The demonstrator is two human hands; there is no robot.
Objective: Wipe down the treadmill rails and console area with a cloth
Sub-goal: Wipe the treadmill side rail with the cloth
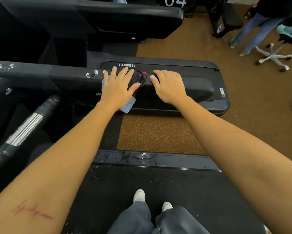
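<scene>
A black treadmill handrail (69,76) runs from the left edge towards the centre, dotted with white foam spots. My left hand (119,85) lies flat, fingers spread, pressing a dark blue, red and light blue cloth (138,78) onto the rail's end. A light blue corner of the cloth hangs below my wrist. My right hand (169,86) rests just to the right on the same rail, fingers curled over its top, holding no cloth. A second bar with a ribbed silver grip (26,128) slants down at the lower left.
I stand on the black treadmill belt (118,196); its side strip (142,157) is wet. Another treadmill deck (207,98) lies beyond on brown flooring. A further machine (128,19) is behind. A person in jeans (253,32) and a white-based swivel chair (275,54) stand upper right.
</scene>
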